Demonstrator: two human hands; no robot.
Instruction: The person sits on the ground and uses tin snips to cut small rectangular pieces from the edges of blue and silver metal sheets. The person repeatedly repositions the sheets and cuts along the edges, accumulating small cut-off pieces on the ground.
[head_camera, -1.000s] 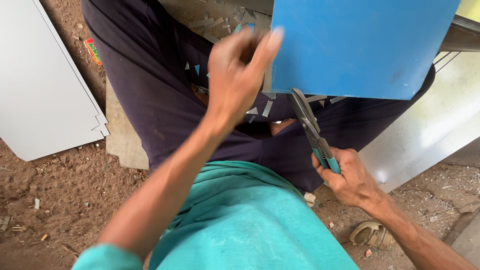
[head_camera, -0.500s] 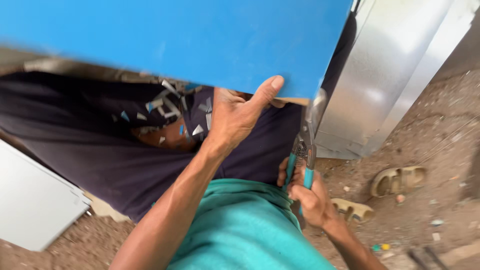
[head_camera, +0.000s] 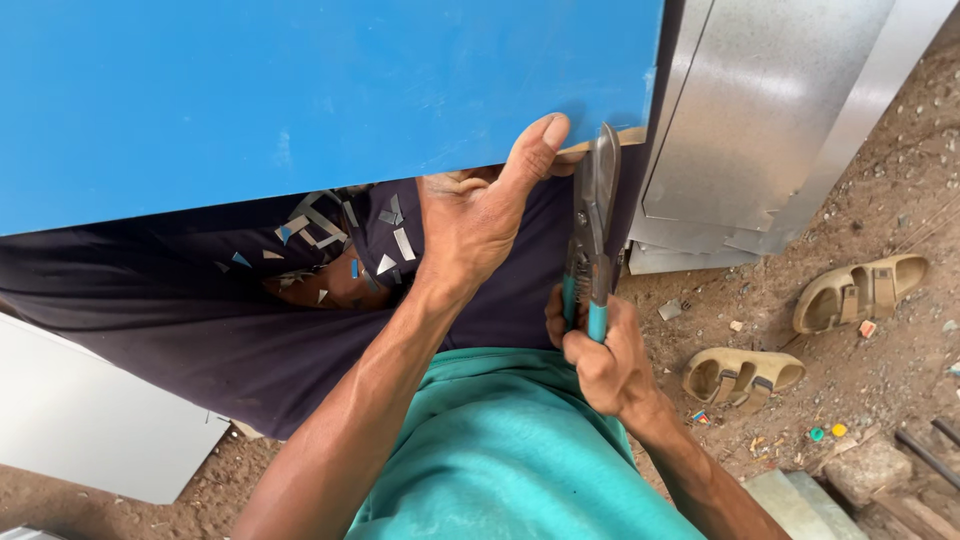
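A large blue metal sheet (head_camera: 300, 90) fills the top of the head view. My left hand (head_camera: 480, 215) grips its lower edge, thumb up against the blue face. My right hand (head_camera: 600, 355) holds tin snips (head_camera: 592, 230) with teal handles; the blades point up and meet the sheet's lower right corner beside my left thumb. Small metal offcuts (head_camera: 330, 245) lie on the dark cloth over my lap.
Bare galvanised sheets (head_camera: 760, 130) lean at the right. A white panel (head_camera: 90, 420) lies on the dirt at the lower left. Two tan sandals (head_camera: 800, 330) sit on the ground to the right, with stones and small scraps nearby.
The blue sheet has swung across and now spans the top of the view. My left hand closed on its lower edge, and the snips rose to the sheet's corner.
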